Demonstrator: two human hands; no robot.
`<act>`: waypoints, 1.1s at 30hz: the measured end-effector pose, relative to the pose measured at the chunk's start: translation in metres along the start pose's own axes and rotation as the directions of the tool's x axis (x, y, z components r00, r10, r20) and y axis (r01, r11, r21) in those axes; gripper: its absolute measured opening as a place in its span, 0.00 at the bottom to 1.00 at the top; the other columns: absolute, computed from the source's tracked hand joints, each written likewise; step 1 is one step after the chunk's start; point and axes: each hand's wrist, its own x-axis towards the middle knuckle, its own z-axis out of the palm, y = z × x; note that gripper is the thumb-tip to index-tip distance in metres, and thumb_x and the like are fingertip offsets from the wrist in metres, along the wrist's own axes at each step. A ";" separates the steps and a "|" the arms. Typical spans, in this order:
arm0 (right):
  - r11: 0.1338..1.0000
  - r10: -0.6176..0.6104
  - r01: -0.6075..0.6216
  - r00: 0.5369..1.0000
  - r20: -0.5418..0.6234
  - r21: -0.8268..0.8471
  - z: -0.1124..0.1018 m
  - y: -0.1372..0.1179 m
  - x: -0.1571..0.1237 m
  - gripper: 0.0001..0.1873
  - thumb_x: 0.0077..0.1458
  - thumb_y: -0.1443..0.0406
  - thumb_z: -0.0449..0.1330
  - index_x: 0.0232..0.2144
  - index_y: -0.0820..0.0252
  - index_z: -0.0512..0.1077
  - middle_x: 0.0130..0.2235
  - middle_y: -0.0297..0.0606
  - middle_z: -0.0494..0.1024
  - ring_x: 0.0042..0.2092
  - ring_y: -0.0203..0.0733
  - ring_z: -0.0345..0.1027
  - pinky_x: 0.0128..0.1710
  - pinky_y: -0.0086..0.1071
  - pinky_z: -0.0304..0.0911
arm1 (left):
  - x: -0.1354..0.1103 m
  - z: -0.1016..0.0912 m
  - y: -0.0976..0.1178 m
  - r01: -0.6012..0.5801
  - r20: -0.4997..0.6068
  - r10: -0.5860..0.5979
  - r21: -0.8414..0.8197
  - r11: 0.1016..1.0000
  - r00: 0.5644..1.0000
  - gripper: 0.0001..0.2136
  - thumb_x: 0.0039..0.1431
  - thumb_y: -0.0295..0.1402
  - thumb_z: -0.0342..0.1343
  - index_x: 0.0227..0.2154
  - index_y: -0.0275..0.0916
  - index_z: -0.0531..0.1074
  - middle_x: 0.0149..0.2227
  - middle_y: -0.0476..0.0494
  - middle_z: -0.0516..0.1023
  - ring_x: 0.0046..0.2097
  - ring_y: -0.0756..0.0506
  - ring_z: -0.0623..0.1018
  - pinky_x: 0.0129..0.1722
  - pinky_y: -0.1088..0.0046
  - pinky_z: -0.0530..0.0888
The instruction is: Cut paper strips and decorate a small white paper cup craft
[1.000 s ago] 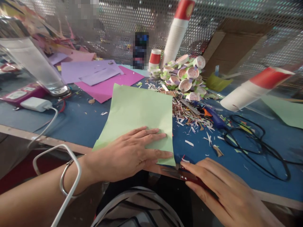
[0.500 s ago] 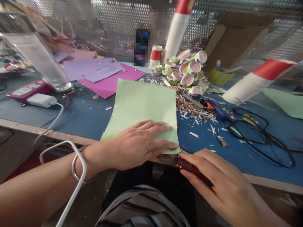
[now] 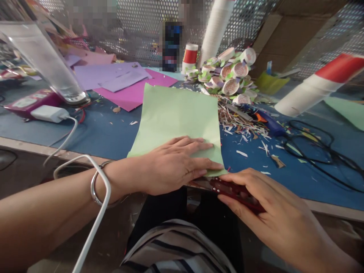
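Observation:
A light green sheet of paper (image 3: 182, 113) lies on the blue tabletop at its near edge. My left hand (image 3: 173, 163) rests flat on the sheet's lower part, fingers stretched to the right. In my right hand (image 3: 267, 204) is a knife with a dark red riveted handle (image 3: 236, 192), gripped with thumb and fingers. Its blade points left along the paper's near edge, mostly hidden under the sheet and my left hand. The right index fingertip is close to the sheet's near right corner.
Purple paper (image 3: 110, 77) and magenta paper (image 3: 127, 99) lie behind. A clear glass (image 3: 48, 62) and a white charger (image 3: 49, 113) are on the left. To the right are paper scraps (image 3: 239, 125), cut cup bottoms (image 3: 230, 76), a blue glue gun (image 3: 273, 125), a black cable (image 3: 313, 155) and stacked cups (image 3: 309, 93).
The knife has slid a little left along the paper's near edge. My left hand stays flat on the sheet. The whole view has shifted slightly.

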 end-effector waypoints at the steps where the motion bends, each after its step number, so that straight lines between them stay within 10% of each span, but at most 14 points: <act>1: 1.000 0.004 -0.004 1.000 -0.005 0.004 0.000 0.000 0.000 0.08 0.70 0.61 0.58 0.50 0.54 0.70 0.41 0.38 0.81 0.40 0.44 0.80 0.42 0.35 0.74 | 0.000 -0.002 -0.001 -0.013 0.019 0.013 -0.013 1.000 1.000 0.21 0.78 0.37 0.42 0.68 0.48 0.66 0.74 0.39 0.60 0.76 0.40 0.57 0.73 0.50 0.55; 33: 0.996 -0.059 0.059 0.998 -0.010 0.068 0.017 -0.013 0.026 0.05 0.70 0.61 0.58 0.45 0.55 0.72 0.37 0.36 0.79 0.37 0.40 0.76 0.38 0.33 0.68 | -0.006 -0.002 -0.049 -0.263 -0.002 0.266 0.134 0.955 0.964 0.20 0.71 0.46 0.55 0.57 0.41 0.76 0.70 0.41 0.68 0.75 0.32 0.56 0.74 0.48 0.53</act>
